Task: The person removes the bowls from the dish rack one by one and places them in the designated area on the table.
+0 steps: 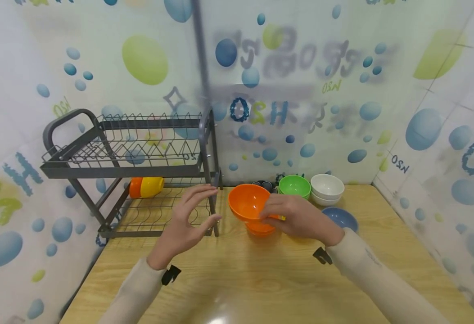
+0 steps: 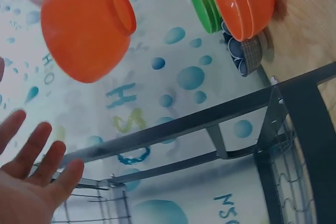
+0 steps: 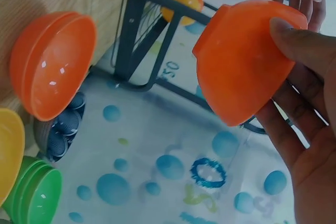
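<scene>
My right hand (image 1: 301, 217) grips an orange bowl (image 1: 248, 202) by its right side, thumb on the outer wall in the right wrist view. The bowl (image 3: 244, 61) is held above the table, its mouth turned partly up in the head view. Below it stand more orange bowls (image 1: 260, 228), stacked, as the right wrist view shows. Left of the held bowl, my left hand (image 1: 186, 222) is raised with fingers spread and holds nothing. In the left wrist view a gap lies between the left hand (image 2: 39, 182) and the bowl (image 2: 86, 30).
A two-tier black dish rack (image 1: 123, 172) stands at the left, with orange and yellow bowls (image 1: 152, 187) lying on its lower tier. Green bowls (image 1: 295, 186), white bowls (image 1: 327, 186) and a blue bowl (image 1: 341, 218) stand at the right. A yellow bowl (image 3: 10, 153) and dark cups (image 3: 65, 127) are nearby.
</scene>
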A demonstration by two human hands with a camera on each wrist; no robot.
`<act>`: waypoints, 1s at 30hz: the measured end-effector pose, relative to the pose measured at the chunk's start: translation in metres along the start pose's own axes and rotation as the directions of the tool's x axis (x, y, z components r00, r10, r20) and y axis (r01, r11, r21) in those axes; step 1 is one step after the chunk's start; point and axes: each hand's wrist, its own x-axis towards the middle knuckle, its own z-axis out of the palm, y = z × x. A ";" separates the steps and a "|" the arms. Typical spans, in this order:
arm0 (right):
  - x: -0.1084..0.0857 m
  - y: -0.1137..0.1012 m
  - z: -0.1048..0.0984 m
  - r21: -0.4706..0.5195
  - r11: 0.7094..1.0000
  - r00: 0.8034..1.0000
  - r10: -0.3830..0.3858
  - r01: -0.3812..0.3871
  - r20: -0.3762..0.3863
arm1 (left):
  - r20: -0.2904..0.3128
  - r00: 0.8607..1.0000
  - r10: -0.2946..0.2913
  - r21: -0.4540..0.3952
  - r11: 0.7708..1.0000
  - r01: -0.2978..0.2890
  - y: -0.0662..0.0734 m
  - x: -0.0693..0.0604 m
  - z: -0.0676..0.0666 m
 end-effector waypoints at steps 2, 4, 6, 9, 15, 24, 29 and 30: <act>-0.002 0.005 0.002 -0.010 1.000 1.000 0.021 -0.021 -0.010 | -0.045 0.996 -0.076 -0.020 0.997 0.075 -0.007 0.000 -0.001; -0.004 0.011 0.004 -0.022 0.999 0.999 0.043 -0.044 -0.016 | -0.083 0.985 -0.149 -0.043 0.988 0.146 -0.014 0.000 -0.001; -0.007 0.017 0.007 -0.030 0.997 0.998 0.065 -0.066 -0.020 | -0.099 0.966 -0.240 -0.096 0.968 0.231 -0.020 0.001 0.000; -0.009 0.025 0.010 -0.034 0.995 0.996 0.092 -0.093 -0.021 | -0.074 0.921 -0.383 -0.198 0.911 0.362 -0.028 0.003 0.000; -0.013 0.039 0.018 -0.039 0.988 0.989 0.148 -0.148 -0.005 | 0.036 0.834 -0.550 -0.337 0.779 0.528 -0.045 0.009 0.005; -0.025 0.056 0.039 -0.063 0.970 0.971 0.236 -0.234 0.036 | 0.100 0.772 -0.628 -0.394 0.688 0.610 -0.060 0.018 0.017; -0.034 0.061 0.051 -0.072 0.963 0.962 0.264 -0.259 0.065 | 0.100 0.791 -0.603 -0.439 0.687 0.579 -0.062 0.019 0.021; -0.035 0.062 0.053 -0.078 0.963 0.962 0.264 -0.259 0.068 | 0.098 0.792 -0.602 -0.443 0.687 0.577 -0.062 0.019 0.022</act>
